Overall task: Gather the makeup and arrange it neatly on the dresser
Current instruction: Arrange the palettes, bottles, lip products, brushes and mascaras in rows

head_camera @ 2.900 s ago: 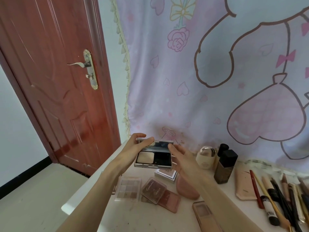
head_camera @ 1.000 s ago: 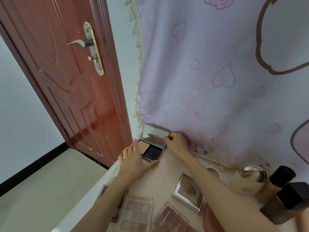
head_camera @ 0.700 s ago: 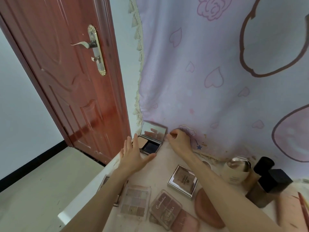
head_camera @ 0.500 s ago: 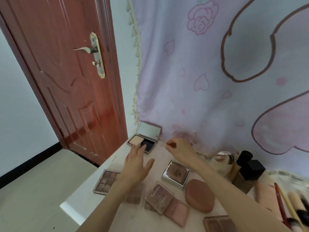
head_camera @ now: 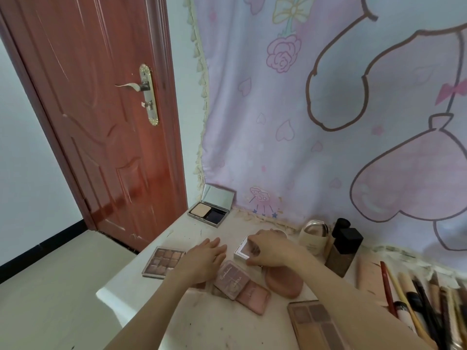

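I found the right hand [head_camera: 271,250] curled round the small square compact [head_camera: 243,249], which lay on the dresser [head_camera: 214,324] beside the pink sponge case [head_camera: 284,281]. The left hand [head_camera: 203,260] rested flat, fingers straight, gripping nothing. In my judgement the compact needed lifting level by its edges, clear of the neighbouring blush palette [head_camera: 231,279], then setting beside the open powder compact [head_camera: 211,209].

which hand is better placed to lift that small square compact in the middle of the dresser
The right hand: its fingers already curl over the small square compact. The left hand lies flat and open beside it, holding nothing.
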Action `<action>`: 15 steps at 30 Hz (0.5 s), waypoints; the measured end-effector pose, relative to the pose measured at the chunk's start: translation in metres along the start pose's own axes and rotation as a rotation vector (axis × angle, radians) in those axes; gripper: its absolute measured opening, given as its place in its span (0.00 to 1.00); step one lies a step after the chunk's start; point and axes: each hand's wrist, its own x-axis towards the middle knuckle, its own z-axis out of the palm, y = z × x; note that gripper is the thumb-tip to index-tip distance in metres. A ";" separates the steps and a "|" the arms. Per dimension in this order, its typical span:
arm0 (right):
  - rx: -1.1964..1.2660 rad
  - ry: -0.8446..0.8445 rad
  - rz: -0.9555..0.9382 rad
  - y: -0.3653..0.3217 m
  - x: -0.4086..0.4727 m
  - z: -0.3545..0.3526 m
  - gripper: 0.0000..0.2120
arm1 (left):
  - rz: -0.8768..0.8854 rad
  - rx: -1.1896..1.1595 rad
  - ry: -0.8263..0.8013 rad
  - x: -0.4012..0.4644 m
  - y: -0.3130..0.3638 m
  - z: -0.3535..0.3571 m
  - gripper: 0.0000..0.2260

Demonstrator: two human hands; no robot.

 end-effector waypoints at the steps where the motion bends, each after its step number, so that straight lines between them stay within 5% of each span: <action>1: 0.011 0.009 0.000 -0.001 -0.002 -0.001 0.13 | 0.003 0.021 0.009 0.000 0.000 0.001 0.20; 6: 0.279 0.181 -0.050 -0.004 -0.010 0.003 0.19 | -0.018 0.014 0.026 0.001 -0.001 0.002 0.19; 10: 1.045 0.390 0.007 -0.008 -0.031 -0.013 0.08 | -0.039 -0.134 0.010 0.000 0.007 -0.013 0.19; 12: 1.487 0.315 0.057 -0.008 -0.041 -0.017 0.11 | -0.008 -0.207 0.082 -0.004 0.018 -0.024 0.22; 15: 1.799 0.244 0.083 -0.005 -0.055 -0.017 0.07 | 0.141 -0.345 0.199 -0.017 0.039 -0.043 0.30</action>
